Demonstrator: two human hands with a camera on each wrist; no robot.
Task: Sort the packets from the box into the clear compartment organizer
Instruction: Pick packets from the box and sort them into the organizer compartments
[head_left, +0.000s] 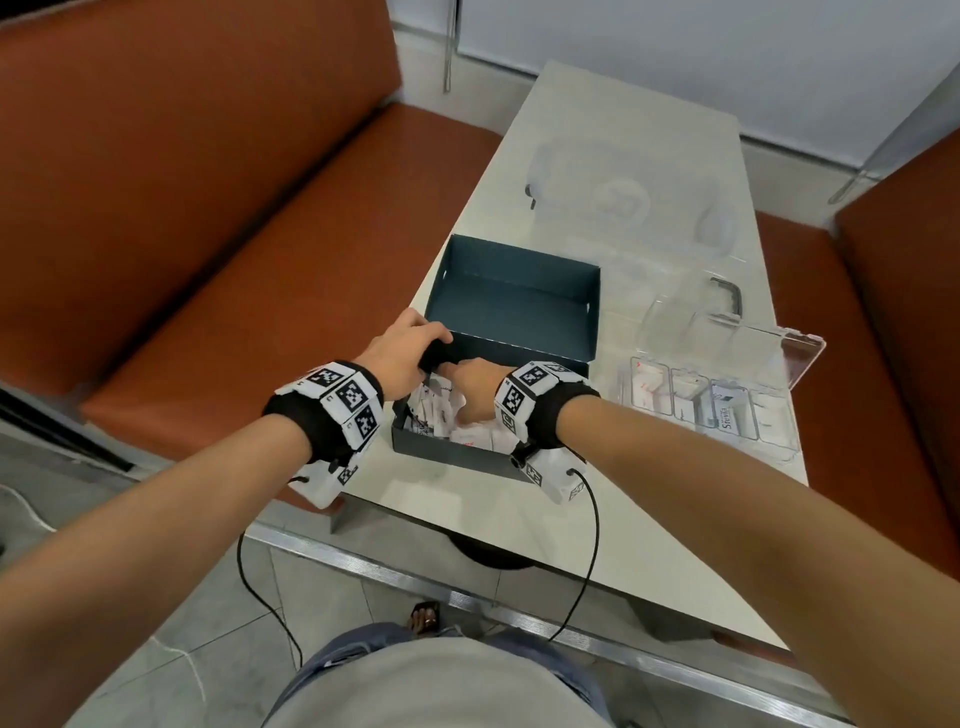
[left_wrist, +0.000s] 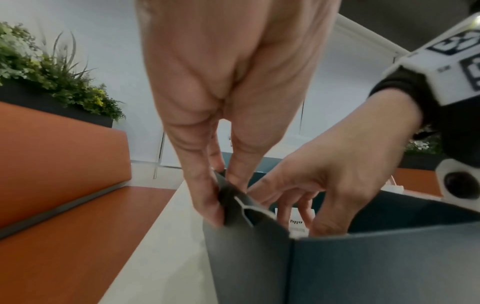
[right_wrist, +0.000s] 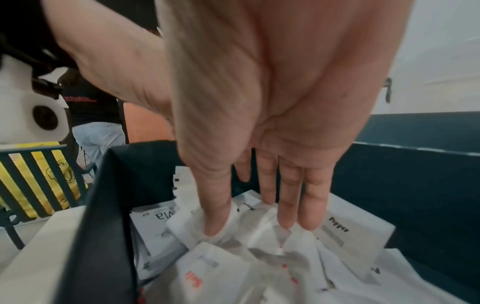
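Note:
A dark teal box (head_left: 457, 453) stands open on the white table (head_left: 519, 525), its lid (head_left: 514, 306) tipped back. White packets (head_left: 470, 435) fill it in a loose heap, some printed Pepper or Salt (right_wrist: 194, 280). My left hand (head_left: 415, 348) pinches the box's left wall at the corner (left_wrist: 233, 197). My right hand (head_left: 467, 387) reaches down inside the box, and its straight fingers (right_wrist: 298, 205) and thumb touch the packets. A Pepper packet (left_wrist: 296, 221) stands between that thumb and the fingers. The clear compartment organizer (head_left: 779, 434) sits to the right, lid up, with packets in its compartments.
Orange bench seats (head_left: 260, 291) run along both sides of the narrow table. Clear plastic containers (head_left: 623, 200) stand at the table's far end. Black cables hang from my wrists past the near table edge. A person (right_wrist: 91, 107) stands in the background beside a yellow-striped chair.

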